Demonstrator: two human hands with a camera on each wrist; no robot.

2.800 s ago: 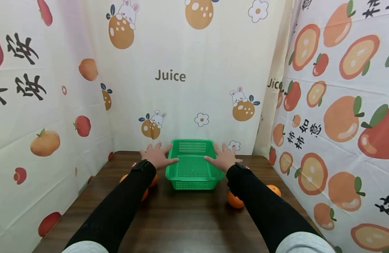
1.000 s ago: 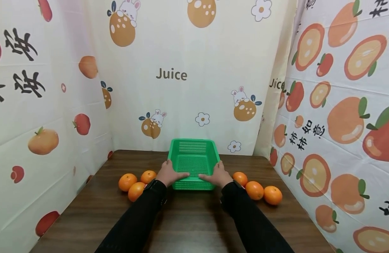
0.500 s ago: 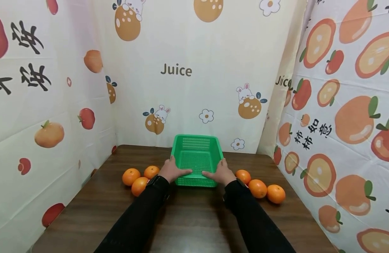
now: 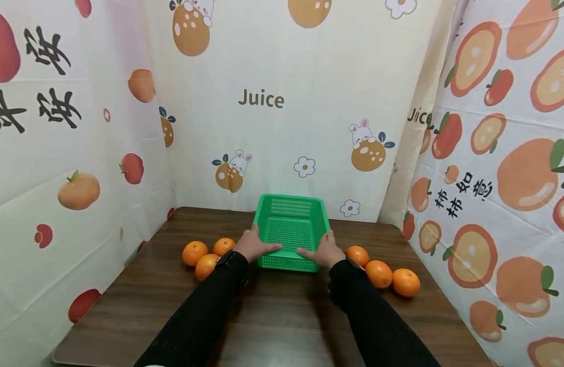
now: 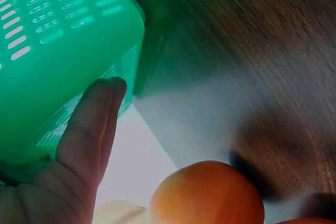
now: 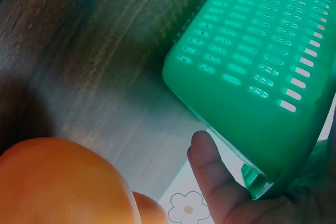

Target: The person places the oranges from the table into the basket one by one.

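A green plastic basket (image 4: 288,263) with slotted walls stands near the back of the table, and nothing is visible inside it. My left hand (image 4: 254,245) grips its near left corner, thumb over the front rim and fingers along the outer side wall. At the near right corner my right hand (image 4: 327,251) holds it the same way. In the left wrist view, extended fingers (image 5: 86,129) lie against the slotted wall (image 5: 58,72). The right wrist view has the right fingers (image 6: 210,169) beside the basket's wall (image 6: 236,114); the thumb is not clearly seen there.
Several oranges lie on the brown wooden table (image 4: 277,321). One group, including an orange (image 4: 195,253), sits left of the basket. Another, including an orange (image 4: 406,282), is at the right, close to the right wrist. Printed cloth (image 4: 263,132) hangs behind and on both sides.
Both hands, earlier spread above the basket's sides, have come down and toward me to grip its near corners. Over the last second the view has shifted slightly; basket and oranges stay in place.
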